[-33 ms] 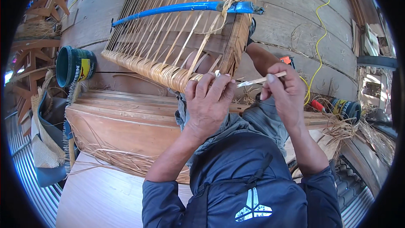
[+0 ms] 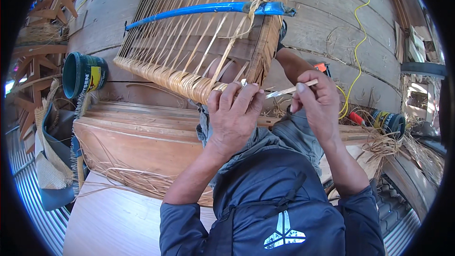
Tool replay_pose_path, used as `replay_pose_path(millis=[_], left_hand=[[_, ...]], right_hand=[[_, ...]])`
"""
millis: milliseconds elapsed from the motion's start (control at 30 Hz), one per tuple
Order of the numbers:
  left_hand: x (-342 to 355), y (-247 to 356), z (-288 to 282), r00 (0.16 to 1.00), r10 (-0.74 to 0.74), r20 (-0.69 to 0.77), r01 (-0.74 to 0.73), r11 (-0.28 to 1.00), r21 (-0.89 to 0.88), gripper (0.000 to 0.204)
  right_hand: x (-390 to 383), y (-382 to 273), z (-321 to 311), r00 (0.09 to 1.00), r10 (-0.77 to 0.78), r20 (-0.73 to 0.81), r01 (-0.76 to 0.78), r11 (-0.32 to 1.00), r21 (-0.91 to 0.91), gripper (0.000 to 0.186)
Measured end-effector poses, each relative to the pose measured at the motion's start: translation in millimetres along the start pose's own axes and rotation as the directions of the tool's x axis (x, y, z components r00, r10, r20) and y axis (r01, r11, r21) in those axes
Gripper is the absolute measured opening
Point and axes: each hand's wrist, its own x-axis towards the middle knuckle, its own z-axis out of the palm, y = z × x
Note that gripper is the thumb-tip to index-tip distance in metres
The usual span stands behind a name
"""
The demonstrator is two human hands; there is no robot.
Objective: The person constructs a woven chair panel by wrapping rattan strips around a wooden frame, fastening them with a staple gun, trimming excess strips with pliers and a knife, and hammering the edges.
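Note:
A wooden frame rail wrapped in rattan strands (image 2: 161, 77) slants across in front of me, and long strands run away from it to the far side. My left hand (image 2: 234, 116) closes over the rail's right end, fingers bent across it beside the wooden side piece (image 2: 266, 47). A small white bit shows by its fingertips; its underside is hidden. Between thumb and fingers my right hand (image 2: 320, 104) pinches a thin wooden stick (image 2: 288, 90) with a whitish smear at its left end. That end points at my left fingertips, close to them.
A blue tube (image 2: 199, 8) crosses the strands, tied to the side piece. To the left stands a dark green bucket (image 2: 71, 76). Stacked boards (image 2: 137, 142) and loose rattan lie nearer. At the right are a yellow cord (image 2: 360, 57) and another bucket (image 2: 391, 122).
My right hand has shifted very slightly left, bringing the stick's smeared end a little closer to my left fingertips. My left hand and the frame have not visibly moved.

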Motion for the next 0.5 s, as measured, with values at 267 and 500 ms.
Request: replay_pose_path(millis=[267,500], left_hand=[[0,-1,1,1.000,0.013,-0.027,-0.013,1.000,0.004,0.022],[1,1,-1,0.999,-0.048,0.001,0.048,0.999,-0.006,0.021]], right_hand=[[0,6,-5,0.999,0.006,-0.043,-0.003,0.997,0.077,0.007],[-7,3,-25,0.957,-0.142,0.253,0.215,0.933,-0.290,0.010]])
